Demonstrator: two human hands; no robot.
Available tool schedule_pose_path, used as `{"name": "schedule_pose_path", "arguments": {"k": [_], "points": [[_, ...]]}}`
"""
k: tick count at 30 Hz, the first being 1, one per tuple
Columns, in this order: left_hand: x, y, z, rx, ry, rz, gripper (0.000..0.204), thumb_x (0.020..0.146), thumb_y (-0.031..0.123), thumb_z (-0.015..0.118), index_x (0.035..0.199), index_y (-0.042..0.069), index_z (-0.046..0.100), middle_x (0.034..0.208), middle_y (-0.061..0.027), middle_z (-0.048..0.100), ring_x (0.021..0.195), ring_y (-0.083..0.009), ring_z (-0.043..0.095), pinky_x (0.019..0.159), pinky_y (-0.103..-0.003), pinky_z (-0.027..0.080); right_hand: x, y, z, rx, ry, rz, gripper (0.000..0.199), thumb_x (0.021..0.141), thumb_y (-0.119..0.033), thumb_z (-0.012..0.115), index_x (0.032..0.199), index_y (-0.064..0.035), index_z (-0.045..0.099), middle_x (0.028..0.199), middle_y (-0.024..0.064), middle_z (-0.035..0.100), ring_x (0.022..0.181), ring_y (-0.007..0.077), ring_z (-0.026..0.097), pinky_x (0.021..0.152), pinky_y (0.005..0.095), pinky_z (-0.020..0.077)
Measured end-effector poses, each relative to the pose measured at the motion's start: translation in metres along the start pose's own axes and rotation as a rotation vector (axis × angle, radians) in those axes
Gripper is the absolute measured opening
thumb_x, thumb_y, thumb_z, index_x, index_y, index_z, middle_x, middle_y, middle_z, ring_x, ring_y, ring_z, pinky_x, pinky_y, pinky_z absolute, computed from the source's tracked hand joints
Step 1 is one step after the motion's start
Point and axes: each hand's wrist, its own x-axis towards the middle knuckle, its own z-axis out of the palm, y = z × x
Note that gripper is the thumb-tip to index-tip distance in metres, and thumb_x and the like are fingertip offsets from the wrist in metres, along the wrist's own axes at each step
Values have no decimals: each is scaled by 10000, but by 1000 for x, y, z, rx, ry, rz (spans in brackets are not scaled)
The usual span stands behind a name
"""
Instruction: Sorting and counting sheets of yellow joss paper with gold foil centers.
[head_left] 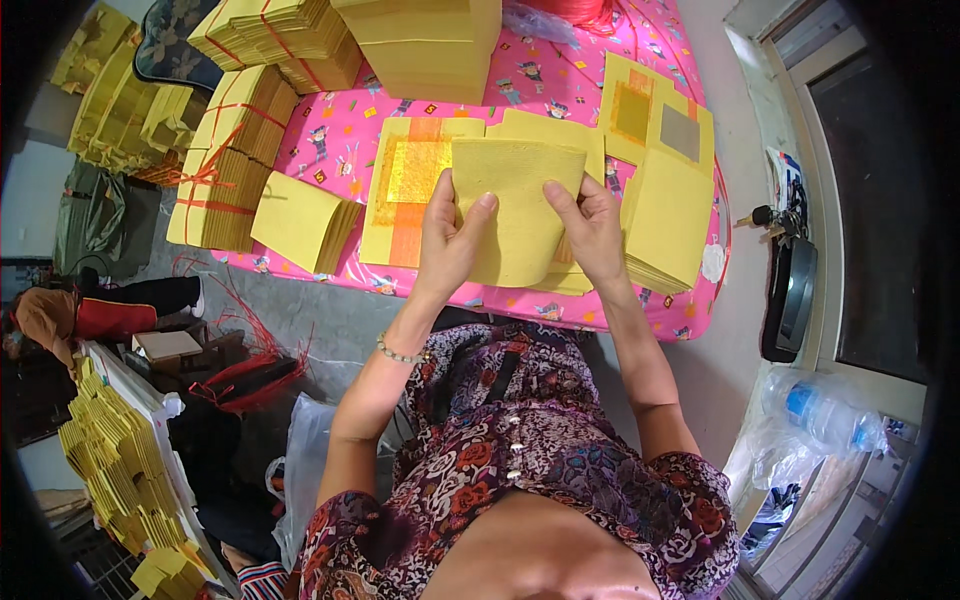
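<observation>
Between my two hands I hold up a small stack of yellow paper sheets (pixel 520 215), slightly bowed, above the near part of the table. My left hand (pixel 455 225) grips its left edge with the thumb on the front face. On the other side my right hand (pixel 588 228) pinches the right edge, thumb also in front. Behind the held sheets lies a yellow sheet with a gold foil square (pixel 410 178) and orange band. To the right is a pile of yellow paper (pixel 665 225), with foil-marked sheets (pixel 632 110) at its far end.
Red-tied bundles of yellow paper (pixel 225 170) stand at the table's left, with a folded stack (pixel 300 220) beside them. A tall yellow stack (pixel 425 45) rises at the back. The pink patterned tablecloth (pixel 330 140) covers the table. Another person (pixel 110 310) is at far left.
</observation>
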Motion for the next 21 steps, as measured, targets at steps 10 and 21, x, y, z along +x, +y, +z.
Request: {"name": "schedule_pose_path", "arguments": {"k": [10,21], "points": [[-10,1,-11,37,30,-102,390,905,65,541,1278,27,434,1175,-67,576,1055,-120,545,888,-269,435,6,2,-6,-119,21,-20,184,914,-151,574,962,22,613,838,3,633,771,44,562,699,196,456],[-7,2,-27,-60,39,-269,361,906,36,521,1254,-3,433,1180,-97,572,1042,-148,560,869,-278,461,-9,-2,-2,-221,-120,341,306,892,-246,606,959,49,650,785,29,662,670,53,589,576,200,477]]}}
